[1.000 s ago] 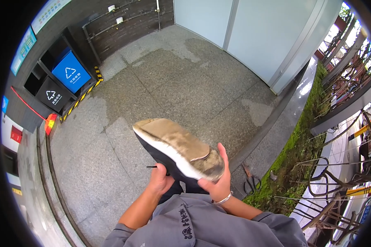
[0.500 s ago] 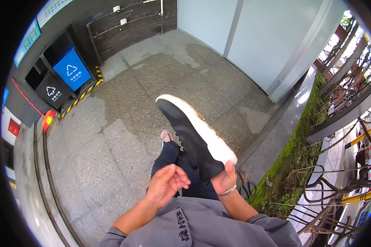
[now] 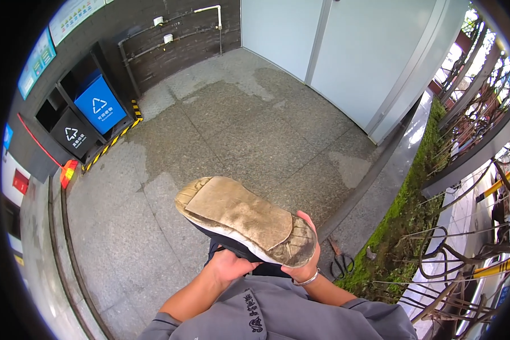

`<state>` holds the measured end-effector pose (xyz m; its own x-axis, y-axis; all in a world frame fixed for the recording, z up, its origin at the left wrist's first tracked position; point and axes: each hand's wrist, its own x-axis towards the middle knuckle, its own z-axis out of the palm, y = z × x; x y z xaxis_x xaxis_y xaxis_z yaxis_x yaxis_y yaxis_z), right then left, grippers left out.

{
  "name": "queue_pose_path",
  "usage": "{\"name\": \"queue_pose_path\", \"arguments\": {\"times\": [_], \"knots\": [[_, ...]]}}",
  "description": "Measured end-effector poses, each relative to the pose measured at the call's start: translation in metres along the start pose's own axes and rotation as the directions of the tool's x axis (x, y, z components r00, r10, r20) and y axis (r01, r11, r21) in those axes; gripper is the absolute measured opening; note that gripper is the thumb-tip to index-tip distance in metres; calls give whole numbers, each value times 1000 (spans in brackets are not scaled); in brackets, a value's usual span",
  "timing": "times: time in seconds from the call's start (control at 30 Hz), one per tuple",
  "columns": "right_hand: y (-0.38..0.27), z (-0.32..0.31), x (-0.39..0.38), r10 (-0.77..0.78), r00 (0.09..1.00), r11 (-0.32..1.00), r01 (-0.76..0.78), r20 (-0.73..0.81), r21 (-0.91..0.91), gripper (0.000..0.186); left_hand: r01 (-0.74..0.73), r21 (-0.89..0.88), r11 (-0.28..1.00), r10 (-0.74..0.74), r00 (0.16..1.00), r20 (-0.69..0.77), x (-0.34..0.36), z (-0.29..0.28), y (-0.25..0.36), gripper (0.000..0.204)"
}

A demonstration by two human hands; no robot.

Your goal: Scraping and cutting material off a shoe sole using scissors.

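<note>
A black shoe with a white midsole is held sole-up in front of my body, and its worn tan sole [image 3: 238, 209] faces me. A flat tan patch covers most of that sole, and dark dirt marks the end at the right. My right hand [image 3: 306, 258] is closed around that right end, with fingers along the far edge. Below the shoe's near side, my left hand [image 3: 229, 266] is closed against the dark upper; its fingers are partly hidden. Scissors [image 3: 341, 263] with black handles lie on the ground right of my right hand.
Blue bin [image 3: 100, 105] and black bin [image 3: 71, 133] stand at the far left behind a yellow-black striped edge. A red-handled broom [image 3: 68, 173] leans nearby. Grey door panels [image 3: 374, 56] rise ahead. Mossy soil [image 3: 396, 215] with bare branches borders the right. The stone floor [image 3: 232, 136] has wet patches.
The shoe has turned from showing its side to showing its sole, and has come lower and nearer. My left hand, free before, has moved against the shoe. The scissors have come into fuller view.
</note>
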<state>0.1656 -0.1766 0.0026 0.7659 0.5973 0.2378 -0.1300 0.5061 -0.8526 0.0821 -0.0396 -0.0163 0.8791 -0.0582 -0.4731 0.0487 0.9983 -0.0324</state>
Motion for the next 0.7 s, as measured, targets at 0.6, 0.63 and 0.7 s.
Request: {"name": "queue_pose_path", "arguments": {"times": [0.6, 0.63, 0.7], "knots": [[-1, 6, 11, -234, 856, 956, 290, 462, -53, 104, -60, 277, 959, -27, 954, 297, -6, 7, 12, 59], [-1, 6, 11, -218, 846, 938, 320, 487, -136, 104, -62, 278, 959, -24, 955, 295, -9, 2, 15, 59], [-4, 6, 7, -177, 867, 959, 259, 466, -117, 104, 109, 34, 993, -114, 945, 308, -12, -15, 20, 60]]}}
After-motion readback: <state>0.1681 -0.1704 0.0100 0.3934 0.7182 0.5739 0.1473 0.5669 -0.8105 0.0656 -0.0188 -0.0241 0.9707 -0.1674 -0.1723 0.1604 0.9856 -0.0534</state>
